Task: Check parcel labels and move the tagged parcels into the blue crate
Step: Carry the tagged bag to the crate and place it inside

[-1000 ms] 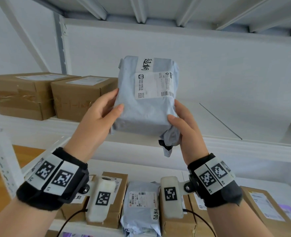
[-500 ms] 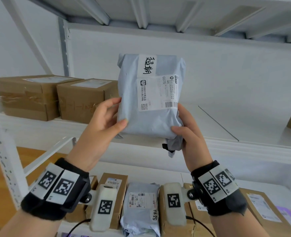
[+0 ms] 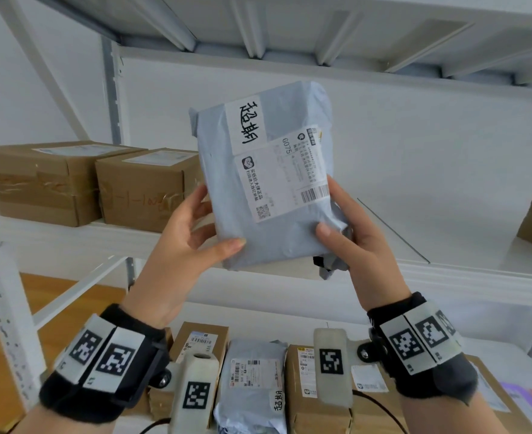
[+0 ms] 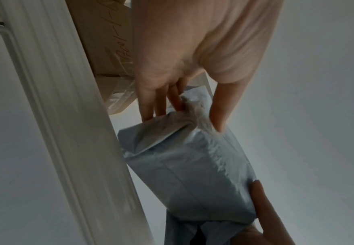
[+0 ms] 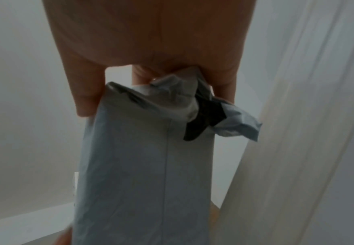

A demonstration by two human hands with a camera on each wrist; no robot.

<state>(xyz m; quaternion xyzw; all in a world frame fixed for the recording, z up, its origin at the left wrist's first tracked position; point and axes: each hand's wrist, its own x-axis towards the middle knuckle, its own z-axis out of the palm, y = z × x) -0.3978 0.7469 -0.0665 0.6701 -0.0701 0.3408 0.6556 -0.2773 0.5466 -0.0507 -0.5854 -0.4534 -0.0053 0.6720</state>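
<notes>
Both hands grip grey parcel (image 3: pixel 268 183) between them: left hand (image 3: pixel 183 245), right hand (image 3: pixel 355 242).

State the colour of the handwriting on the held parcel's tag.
Black, on a white tag stuck to the grey parcel; the head view shows it best.

Two boxes (image 3: pixel 86 183) sit left on the shelf (image 3: pixel 446 277), behind the held parcel (image 3: pixel 268 183).

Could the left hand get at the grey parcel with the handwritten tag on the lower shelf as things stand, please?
Probably not yet: the left hand grips the held grey parcel together with the right hand. The lower grey parcel lies uncovered between cardboard boxes, so once freed, the way looks open.
</notes>
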